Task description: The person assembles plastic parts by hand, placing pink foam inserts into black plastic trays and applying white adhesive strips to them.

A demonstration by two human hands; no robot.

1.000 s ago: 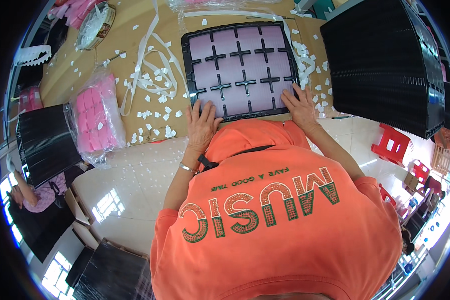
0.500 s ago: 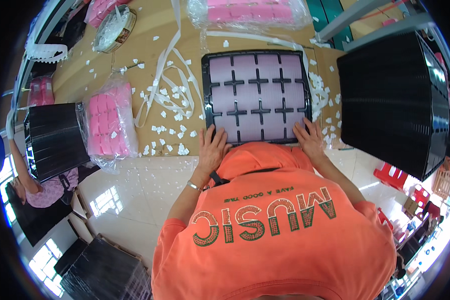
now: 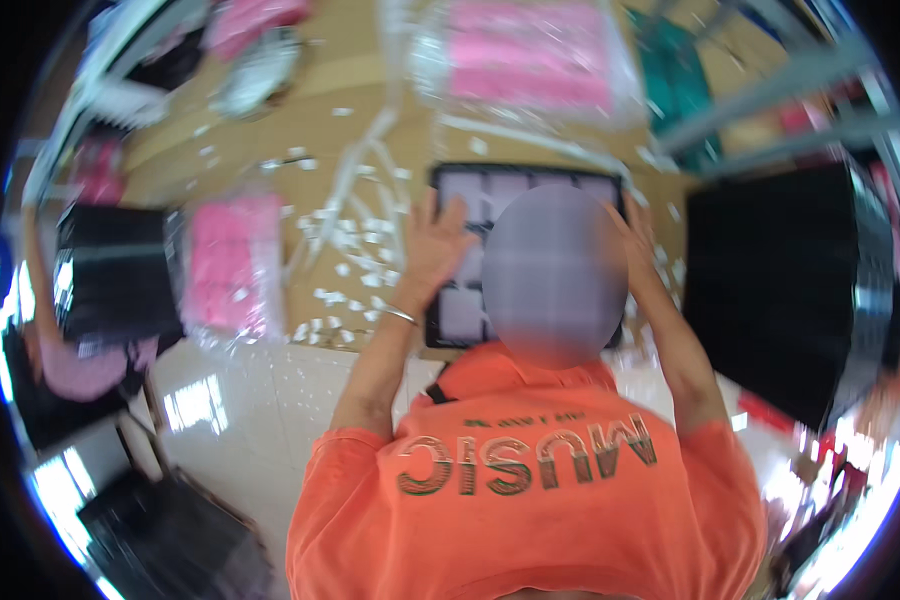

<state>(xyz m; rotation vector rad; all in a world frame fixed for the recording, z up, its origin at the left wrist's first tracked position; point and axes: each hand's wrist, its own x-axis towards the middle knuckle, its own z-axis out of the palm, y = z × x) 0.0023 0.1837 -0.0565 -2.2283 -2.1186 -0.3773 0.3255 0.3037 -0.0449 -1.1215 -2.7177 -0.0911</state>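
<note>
A black tray [image 3: 525, 169] with a grid of pale lilac sections lies flat on the cardboard-covered table in front of me. My left hand [image 3: 436, 250] rests over its left side, fingers stretched apart. At the right edge is my right hand [image 3: 634, 238], its fingers extended forward and partly smeared by motion. Neither hand appears to hold anything. A blurred round grey patch hides the middle and right of the tray and part of the right hand.
Bagged pink padding [image 3: 232, 262] lies to the left, with more pink padding [image 3: 530, 55] beyond the tray. Stacked black trays stand at the right [image 3: 785, 290] and far left [image 3: 115, 270]. White strips [image 3: 368, 145] and scraps litter the cardboard. Grey rails [image 3: 780, 95] cross the upper right.
Both hands have moved forward from the tray's near corners along its sides. The whole view has shifted, so the tray appears lower, and the picture is more blurred.
</note>
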